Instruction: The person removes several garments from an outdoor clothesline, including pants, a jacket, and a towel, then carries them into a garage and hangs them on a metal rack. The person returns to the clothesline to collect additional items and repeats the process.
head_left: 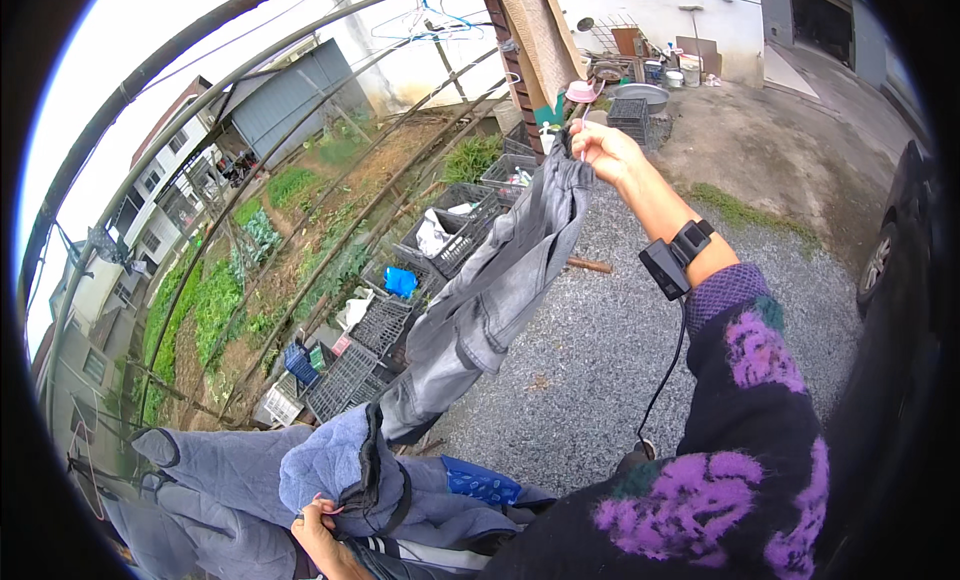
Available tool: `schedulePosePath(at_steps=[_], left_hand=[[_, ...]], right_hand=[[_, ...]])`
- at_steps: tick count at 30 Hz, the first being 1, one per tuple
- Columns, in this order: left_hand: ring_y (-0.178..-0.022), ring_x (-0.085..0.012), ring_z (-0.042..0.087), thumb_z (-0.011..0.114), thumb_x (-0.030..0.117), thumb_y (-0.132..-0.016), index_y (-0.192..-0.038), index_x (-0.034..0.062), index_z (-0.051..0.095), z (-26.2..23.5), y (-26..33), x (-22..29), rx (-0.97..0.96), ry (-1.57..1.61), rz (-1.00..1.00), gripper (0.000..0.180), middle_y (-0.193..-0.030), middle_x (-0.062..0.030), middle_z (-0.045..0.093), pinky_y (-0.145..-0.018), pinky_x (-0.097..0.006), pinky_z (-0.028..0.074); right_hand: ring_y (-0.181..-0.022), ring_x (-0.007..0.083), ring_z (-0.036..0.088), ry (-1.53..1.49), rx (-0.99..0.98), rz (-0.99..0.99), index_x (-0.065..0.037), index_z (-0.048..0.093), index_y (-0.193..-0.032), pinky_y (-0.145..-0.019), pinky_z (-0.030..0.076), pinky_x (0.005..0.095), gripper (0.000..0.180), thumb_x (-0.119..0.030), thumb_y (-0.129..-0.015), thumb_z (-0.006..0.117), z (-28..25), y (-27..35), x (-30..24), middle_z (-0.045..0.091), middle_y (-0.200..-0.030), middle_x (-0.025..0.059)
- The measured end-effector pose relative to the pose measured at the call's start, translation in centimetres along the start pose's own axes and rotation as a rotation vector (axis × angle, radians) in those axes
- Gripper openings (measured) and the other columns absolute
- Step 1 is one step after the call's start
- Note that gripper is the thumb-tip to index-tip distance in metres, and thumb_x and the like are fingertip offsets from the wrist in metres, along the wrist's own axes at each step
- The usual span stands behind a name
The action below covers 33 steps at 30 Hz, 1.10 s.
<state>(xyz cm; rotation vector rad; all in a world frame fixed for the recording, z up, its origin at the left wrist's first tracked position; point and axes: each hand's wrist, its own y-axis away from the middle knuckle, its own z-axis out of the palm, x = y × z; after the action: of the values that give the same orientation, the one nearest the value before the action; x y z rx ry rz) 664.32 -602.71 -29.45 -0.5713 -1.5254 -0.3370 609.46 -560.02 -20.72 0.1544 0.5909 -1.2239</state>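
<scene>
My right hand (607, 152) is raised toward the top, its fingers closed at the waistband of a pair of grey jeans (480, 290). The jeans hang down and to the left in a long slant. At lower left, my left hand (318, 528) has its fingers pinched at the edge of a blue-grey fleece-lined garment (325, 465) with a dark border. Something thin and pink shows at each hand's fingertips; I cannot tell what it is. Around the left hand hang more blue-grey garments (225, 460), and a bright blue patterned cloth (480, 482) shows beside them.
Black plastic crates (345, 380) stand along a garden bed (290, 230) on the left, one with a blue bag (401, 282). Blue hangers (425, 25) hang near a rusty post (510, 60). Gravel (600, 370) lies below; a dark car (895, 250) stands at right.
</scene>
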Motion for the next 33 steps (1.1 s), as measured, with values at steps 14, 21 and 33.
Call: schedulePosePath(at_steps=[14, 21, 33], left_hand=[[-0.059, -0.0042, 0.039, 0.062, 0.018, -0.087, -0.089, -0.0017, 0.066, 52.7, 2.2, 10.2, -0.173, 0.08, 0.048, 0.02, -0.082, -0.002, 0.064, -0.055, -0.018, 0.029], [-0.068, -0.0049, 0.043, 0.064, 0.01, -0.085, -0.096, -0.0042, 0.066, 97.7, 6.4, 8.3, -0.607, 0.276, 0.037, 0.019, -0.093, -0.003, 0.064, -0.067, -0.018, 0.036], [-0.066, -0.0052, 0.04, 0.059, -0.001, -0.075, -0.109, -0.0056, 0.064, 166.2, 26.2, 11.2, -1.067, 0.386, -0.046, 0.034, -0.095, -0.0022, 0.063, -0.067, -0.017, 0.033]], right_hand=[[-0.07, 0.0059, 0.053, 1.179, 0.499, -0.495, 0.004, 0.059, -0.113, -0.068, 0.041, 0.0174, 0.038, 0.008, -0.077, 0.046, -29.6, 11.4, -46.2, 0.062, -0.083, 0.0017], [-0.077, 0.0102, 0.058, 1.319, 0.805, -0.639, 0.005, 0.061, -0.108, -0.076, 0.043, 0.0228, 0.032, 0.007, -0.078, 0.049, -53.8, 5.8, -69.2, 0.065, -0.083, 0.0057], [-0.077, 0.0129, 0.066, 1.679, 1.271, -0.406, -0.001, 0.066, -0.103, -0.072, 0.047, 0.0249, 0.028, 0.001, -0.079, 0.051, -77.3, -0.6, -104.1, 0.07, -0.08, 0.0071]])
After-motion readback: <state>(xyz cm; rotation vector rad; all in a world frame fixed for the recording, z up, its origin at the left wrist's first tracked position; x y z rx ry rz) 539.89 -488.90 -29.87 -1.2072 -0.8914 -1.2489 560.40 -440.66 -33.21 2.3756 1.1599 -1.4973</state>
